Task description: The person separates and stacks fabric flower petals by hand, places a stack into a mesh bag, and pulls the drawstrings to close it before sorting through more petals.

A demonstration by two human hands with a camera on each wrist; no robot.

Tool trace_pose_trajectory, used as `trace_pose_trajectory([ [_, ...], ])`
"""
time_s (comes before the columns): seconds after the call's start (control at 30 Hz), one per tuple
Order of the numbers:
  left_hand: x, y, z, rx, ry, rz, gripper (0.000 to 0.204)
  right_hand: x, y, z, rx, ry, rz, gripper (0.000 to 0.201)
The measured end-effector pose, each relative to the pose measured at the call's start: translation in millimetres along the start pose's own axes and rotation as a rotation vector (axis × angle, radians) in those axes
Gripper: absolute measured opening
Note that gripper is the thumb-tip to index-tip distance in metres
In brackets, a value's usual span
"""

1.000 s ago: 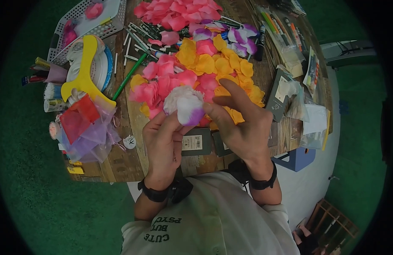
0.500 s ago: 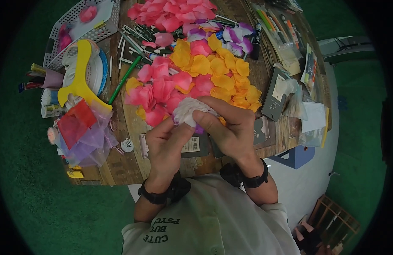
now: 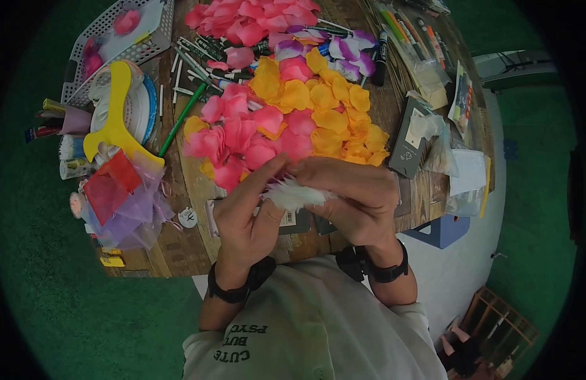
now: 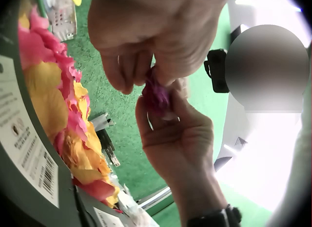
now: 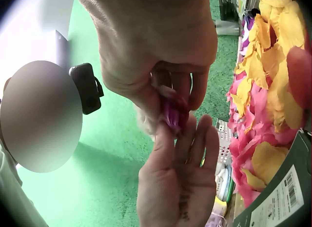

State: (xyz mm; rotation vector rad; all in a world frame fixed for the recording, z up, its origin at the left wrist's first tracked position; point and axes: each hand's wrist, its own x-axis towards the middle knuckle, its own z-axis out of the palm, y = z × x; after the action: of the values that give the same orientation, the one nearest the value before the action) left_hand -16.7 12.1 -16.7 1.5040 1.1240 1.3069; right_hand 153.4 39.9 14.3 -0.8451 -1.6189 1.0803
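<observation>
Between both hands is a bunch of artificial petals (image 3: 295, 195), with white edges towards the head camera and purple on the side seen in the wrist views. My left hand (image 3: 245, 218) pinches it from the left, thumb on the near side and fingers behind. From the right, my right hand (image 3: 363, 199) pinches the same bunch with thumb and fingers. The fingertips of both hands meet near its far edge. In the left wrist view the purple part (image 4: 157, 98) sits between the two hands, partly covered by fingers.
Beyond the hands lie loose pink petals (image 3: 239, 130) and yellow petals (image 3: 331, 104). White-purple petals (image 3: 353, 54) and several markers (image 3: 207, 54) lie farther back. On the left are a perforated basket (image 3: 106, 73), a yellow Y-shaped piece (image 3: 120, 107) and mesh bags (image 3: 128, 202). Grey boxes (image 3: 407, 142) lie on the table.
My right hand came in from beside the petals and now pinches them with the left. The bunch has tipped, so its layered white edges face the head camera, slightly lower than before.
</observation>
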Motion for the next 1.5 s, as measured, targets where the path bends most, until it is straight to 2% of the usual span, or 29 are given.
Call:
trace_pose_trajectory([
  [0.07, 1.5, -0.8, -3.6, 0.278, -0.001, 0.257, 0.033, -0.6, -1.8, -2.7, -0.022, -0.054, -0.046, 0.027],
  [0.2, 2.4, 2.4, -3.8, 0.334, 0.066, 0.313, 0.028, -0.7, -5.2, -2.8, 0.0, -0.081, -0.075, 0.029],
  [0.27, 1.9, 6.0, -5.7, 0.362, 0.075, 0.38, 0.031, -2.8, -12.2, -2.1, 0.11, -0.074, 0.079, 0.032],
  [0.3, 0.8, 4.7, -6.1, 0.362, 0.072, 0.382, 0.031, -4.5, -12.2, -1.8, 0.11, -0.07, 0.079, 0.032],
  [0.37, -2.6, 0.9, -7.0, 0.368, 0.097, 0.503, 0.034, -8.1, -10.4, -0.9, 0.255, -0.052, 0.072, 0.037],
  [0.5, -2.9, 0.9, -7.5, 0.361, 0.069, 0.53, 0.029, -12.5, -10.3, -2.8, 0.268, -0.038, 0.105, 0.04],
  [0.6, 0.3, -4.2, -4.7, 0.192, 0.103, 0.513, 0.017, -9.4, -14.7, -10.6, 0.141, -0.088, 0.11, 0.043],
  [0.67, 3.0, -3.9, -8.9, 0.157, 0.036, 0.6, 0.016, -9.6, -14.2, -13.1, 0.086, -0.14, 0.06, 0.045],
  [0.9, 0.1, 17.6, -17.5, 0.19, -0.044, 0.573, 0.02, -15.6, -12.4, -10.8, 0.319, -0.161, 0.141, 0.044],
  [0.97, 0.9, 21.4, -18.2, 0.234, -0.072, 0.59, 0.021, -17.7, -13.6, -11.3, 0.626, -0.154, 0.304, 0.049],
  [1.0, 0.9, 21.2, -18.2, 0.236, -0.068, 0.593, 0.021, -17.3, -14.9, -11.6, 0.624, -0.158, 0.302, 0.049],
  [1.07, 0.0, 19.5, -17.2, 0.253, -0.048, 0.549, 0.021, -15.9, -16.9, -12.1, 0.864, -0.101, 0.549, 0.053],
  [1.27, -1.4, 18.6, -15.0, 0.233, -0.004, 0.481, 0.018, -17.2, -5.2, -6.6, 1.078, -0.069, 0.525, 0.052],
  [1.3, -1.0, 18.9, -14.9, 0.23, -0.005, 0.482, 0.018, -16.4, -6.3, -5.7, 1.076, -0.066, 0.524, 0.052],
  [1.37, -0.7, 19.5, -15.1, 0.211, 0.005, 0.453, 0.018, -15.1, -9.2, -4.0, 1.028, -0.012, 0.575, 0.066],
  [1.5, -0.6, 17.3, -18.7, 0.161, -0.009, 0.463, 0.018, -14.7, -6.0, -3.0, 1.047, -0.019, 0.599, 0.06],
])
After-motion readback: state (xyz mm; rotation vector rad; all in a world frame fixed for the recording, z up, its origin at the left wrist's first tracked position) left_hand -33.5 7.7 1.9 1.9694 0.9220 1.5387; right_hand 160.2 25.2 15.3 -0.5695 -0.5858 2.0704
